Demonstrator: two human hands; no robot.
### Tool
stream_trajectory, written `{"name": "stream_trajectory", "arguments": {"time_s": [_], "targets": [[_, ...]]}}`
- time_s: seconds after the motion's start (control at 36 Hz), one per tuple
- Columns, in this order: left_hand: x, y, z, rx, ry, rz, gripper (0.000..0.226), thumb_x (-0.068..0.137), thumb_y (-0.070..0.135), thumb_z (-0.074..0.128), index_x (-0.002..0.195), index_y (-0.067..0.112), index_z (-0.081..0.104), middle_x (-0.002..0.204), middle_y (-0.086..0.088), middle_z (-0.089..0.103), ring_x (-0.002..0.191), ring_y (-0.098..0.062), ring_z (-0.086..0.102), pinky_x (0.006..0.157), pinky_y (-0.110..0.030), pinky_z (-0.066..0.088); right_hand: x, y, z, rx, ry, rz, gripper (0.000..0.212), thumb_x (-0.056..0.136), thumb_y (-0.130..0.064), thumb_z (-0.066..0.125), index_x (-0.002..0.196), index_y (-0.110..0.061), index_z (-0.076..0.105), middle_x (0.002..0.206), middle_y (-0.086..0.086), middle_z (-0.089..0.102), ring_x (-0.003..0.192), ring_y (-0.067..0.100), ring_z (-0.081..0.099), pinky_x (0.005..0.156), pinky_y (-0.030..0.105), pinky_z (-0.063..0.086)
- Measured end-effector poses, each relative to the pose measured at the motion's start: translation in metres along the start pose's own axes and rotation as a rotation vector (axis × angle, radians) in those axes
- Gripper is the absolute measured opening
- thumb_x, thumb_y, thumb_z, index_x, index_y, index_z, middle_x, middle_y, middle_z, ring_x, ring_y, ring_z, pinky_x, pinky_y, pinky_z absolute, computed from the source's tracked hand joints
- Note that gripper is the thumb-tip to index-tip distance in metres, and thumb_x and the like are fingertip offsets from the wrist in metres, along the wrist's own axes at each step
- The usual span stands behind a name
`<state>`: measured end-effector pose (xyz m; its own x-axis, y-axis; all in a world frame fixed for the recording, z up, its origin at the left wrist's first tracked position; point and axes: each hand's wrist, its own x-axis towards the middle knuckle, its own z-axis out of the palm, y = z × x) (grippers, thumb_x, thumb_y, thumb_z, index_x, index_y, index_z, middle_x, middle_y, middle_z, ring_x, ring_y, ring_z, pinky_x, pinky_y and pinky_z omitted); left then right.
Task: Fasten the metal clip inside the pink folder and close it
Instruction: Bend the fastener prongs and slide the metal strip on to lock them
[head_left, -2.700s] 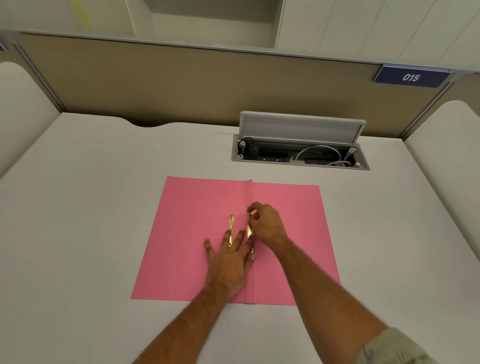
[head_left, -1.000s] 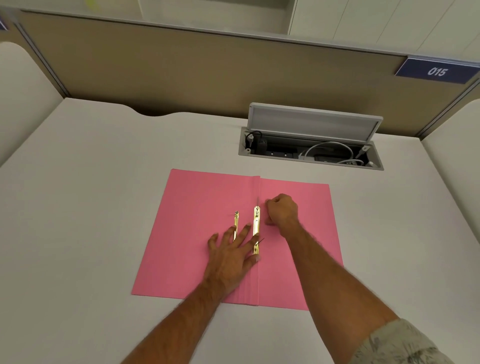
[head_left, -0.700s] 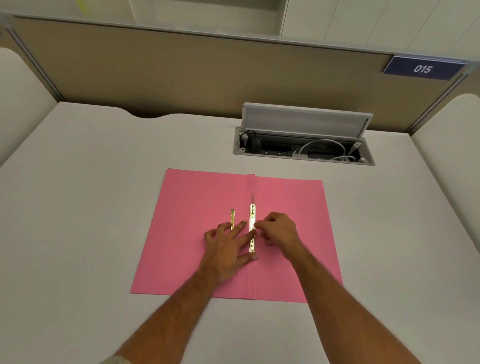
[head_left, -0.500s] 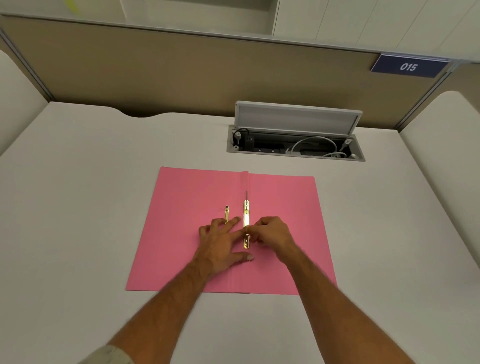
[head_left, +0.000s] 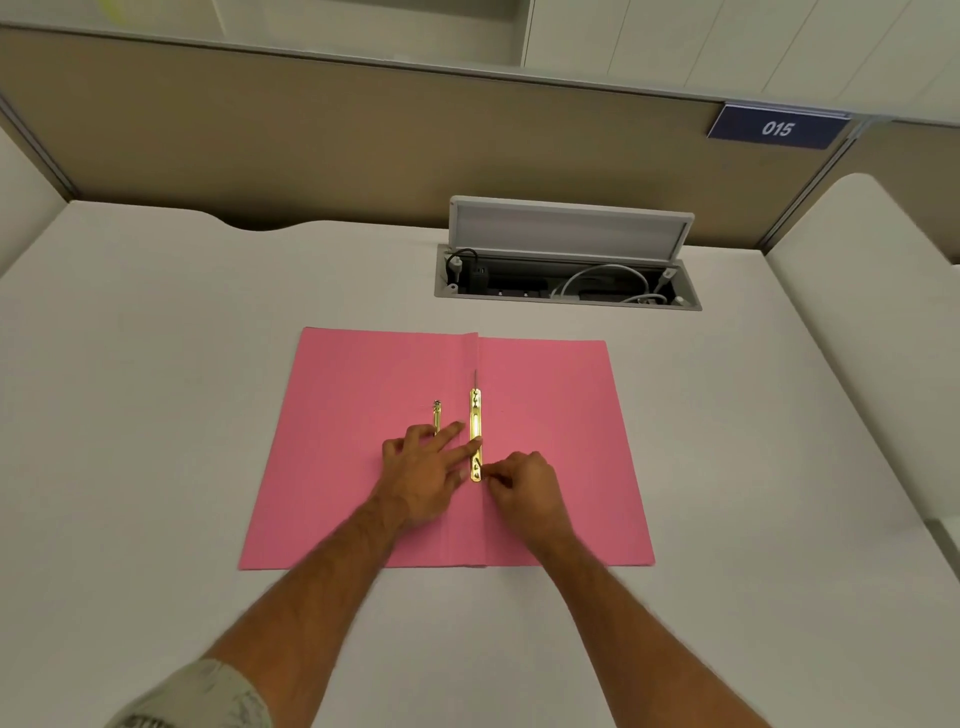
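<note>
The pink folder (head_left: 550, 415) lies open and flat on the white desk. A gold metal clip bar (head_left: 475, 415) runs along its centre fold. A thinner gold strip (head_left: 437, 413) lies just left of it. My left hand (head_left: 428, 475) rests flat on the left leaf, fingers spread, one fingertip pressing the middle of the bar. My right hand (head_left: 524, 486) is curled at the bar's near end, fingertips pinching there. Both hands hide the near part of the clip.
An open cable box (head_left: 566, 283) with a raised lid and white cables is sunk into the desk behind the folder. A beige partition (head_left: 363, 140) with a blue "015" sign (head_left: 776, 128) closes the back. Padded side panels flank the desk.
My right hand slid from the far end of the clip bar down to its near end. My left hand stayed pressed on the folder, its fingers shifting slightly onto the bar.
</note>
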<state>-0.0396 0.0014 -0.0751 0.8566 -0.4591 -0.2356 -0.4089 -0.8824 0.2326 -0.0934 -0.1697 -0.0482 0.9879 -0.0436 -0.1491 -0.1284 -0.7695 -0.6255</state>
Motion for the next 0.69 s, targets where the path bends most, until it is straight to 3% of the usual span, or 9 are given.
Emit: {"name": "stream_trajectory", "arguments": {"time_s": [0.08,0.19,0.47,0.69], "targets": [[0.001,-0.001,0.001,0.011,0.008,0.002,0.050,0.103,0.055,0.033,0.152,0.056,0.022,0.167,0.019,0.016,0.145,-0.024,0.023,0.104,-0.047,0.028,-0.004,-0.003,0.007,-0.130,0.027,-0.068,0.028,0.098,-0.015,0.053,0.113,-0.013,0.078,0.094,0.011,0.072,0.096,0.029,0.051,0.077,0.031,0.038],[0.002,-0.001,0.004,0.015,0.014,0.001,0.050,0.102,0.055,0.034,0.151,0.056,0.023,0.167,0.018,0.017,0.144,-0.025,0.024,0.103,-0.047,0.028,-0.006,-0.010,0.012,-0.202,0.015,-0.051,0.032,0.101,-0.016,0.048,0.114,-0.009,0.075,0.100,0.012,0.070,0.104,0.029,0.048,0.085,0.036,0.041],[0.002,-0.004,0.004,0.012,0.020,0.009,0.050,0.102,0.057,0.032,0.151,0.056,0.024,0.167,0.017,0.018,0.145,-0.025,0.024,0.104,-0.049,0.029,-0.006,-0.041,0.014,-0.227,0.050,0.078,0.033,0.102,-0.013,0.041,0.106,-0.005,0.072,0.102,0.014,0.073,0.097,0.029,0.060,0.091,0.037,0.038],[0.002,-0.003,0.003,-0.012,0.010,0.014,0.050,0.102,0.055,0.034,0.151,0.055,0.026,0.167,0.015,0.017,0.146,-0.026,0.023,0.106,-0.049,0.027,-0.007,-0.054,0.023,-0.212,0.074,0.041,0.032,0.100,-0.006,0.042,0.105,-0.003,0.073,0.097,0.016,0.073,0.092,0.031,0.058,0.089,0.040,0.040]]}}
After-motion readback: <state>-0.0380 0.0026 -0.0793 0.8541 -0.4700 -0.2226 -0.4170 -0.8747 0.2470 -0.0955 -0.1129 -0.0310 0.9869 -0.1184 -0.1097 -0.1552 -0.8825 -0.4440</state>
